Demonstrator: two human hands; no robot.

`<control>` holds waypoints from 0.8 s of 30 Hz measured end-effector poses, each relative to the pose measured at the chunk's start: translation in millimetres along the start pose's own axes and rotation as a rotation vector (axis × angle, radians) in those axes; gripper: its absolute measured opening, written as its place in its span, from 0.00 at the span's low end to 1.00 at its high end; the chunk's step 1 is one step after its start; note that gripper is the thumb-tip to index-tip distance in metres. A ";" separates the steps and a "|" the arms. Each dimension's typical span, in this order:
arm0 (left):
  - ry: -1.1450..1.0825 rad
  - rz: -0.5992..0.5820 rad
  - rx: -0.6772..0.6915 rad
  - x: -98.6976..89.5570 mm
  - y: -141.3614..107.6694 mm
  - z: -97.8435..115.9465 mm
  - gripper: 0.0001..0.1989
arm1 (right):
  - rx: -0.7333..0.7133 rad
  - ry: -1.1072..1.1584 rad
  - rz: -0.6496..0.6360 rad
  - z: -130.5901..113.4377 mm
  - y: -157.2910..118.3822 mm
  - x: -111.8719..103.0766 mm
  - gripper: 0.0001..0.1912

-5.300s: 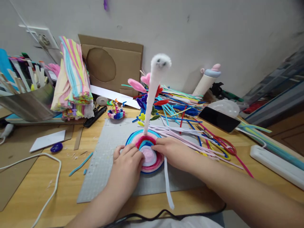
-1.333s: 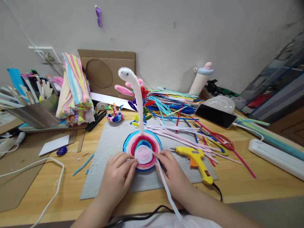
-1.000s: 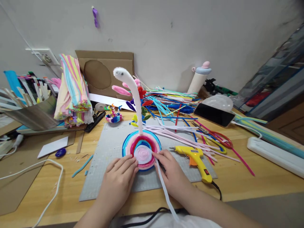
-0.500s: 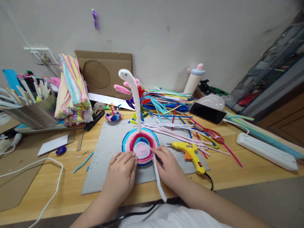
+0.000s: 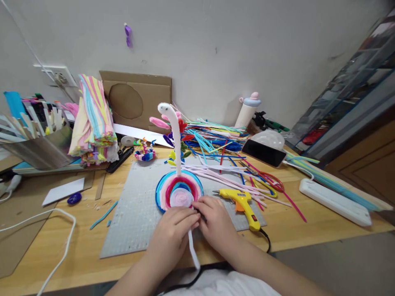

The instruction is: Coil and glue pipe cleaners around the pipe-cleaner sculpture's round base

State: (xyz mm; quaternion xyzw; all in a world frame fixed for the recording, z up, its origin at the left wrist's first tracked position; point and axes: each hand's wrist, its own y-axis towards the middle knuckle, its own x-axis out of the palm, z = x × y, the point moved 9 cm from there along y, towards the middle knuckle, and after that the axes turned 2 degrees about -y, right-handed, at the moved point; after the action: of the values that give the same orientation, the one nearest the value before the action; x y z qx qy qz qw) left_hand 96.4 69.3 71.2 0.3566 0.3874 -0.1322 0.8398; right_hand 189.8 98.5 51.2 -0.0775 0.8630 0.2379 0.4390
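A round disc of coiled pipe cleaners in blue, pink and magenta lies on the grey cutting mat. A pale lilac-white spiral sits at its near middle, and a white fuzzy stalk with two dark dots rises behind. A loose white pipe cleaner hangs from between my hands toward my lap. My left hand has its fingers bent over this strip, covering the disc's near edge. My right hand pinches beside it at the disc's right edge. The fingertips nearly meet, hiding the exact grip.
A yellow glue gun lies right of my right hand, its cord running off the near edge. Behind it are loose pink pipe cleaners and red-handled scissors. A phone and white power strip are farther right.
My left hand has moved right, from the disc's left side to its near edge beside my right hand. The loose strip's tail has swung left. The view has shifted slightly.
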 end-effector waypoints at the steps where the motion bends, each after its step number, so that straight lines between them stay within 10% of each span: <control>1: -0.004 -0.002 0.005 1.9 0.3 -1.0 0.15 | -0.009 -0.005 -0.042 -1.7 -0.4 -1.6 0.17; 5: -0.025 -0.045 -0.013 7.7 -3.8 -7.3 0.16 | 0.029 0.047 -0.054 14.6 8.2 -37.5 0.15; 12: -0.077 -0.028 -0.048 11.3 -10.6 -14.9 0.15 | 0.367 -0.230 0.107 114.3 65.7 -111.1 0.15; 24: -0.110 -0.017 -0.045 -10.1 0.4 -1.9 0.13 | 0.284 -0.388 -0.207 125.5 144.4 -24.1 0.13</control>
State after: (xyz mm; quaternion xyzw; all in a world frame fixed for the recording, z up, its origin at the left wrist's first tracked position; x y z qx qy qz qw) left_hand 88.9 70.3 78.1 0.3266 0.3468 -0.1501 0.8664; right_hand 245.3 283.1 57.0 -0.0556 0.7748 0.0784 0.6248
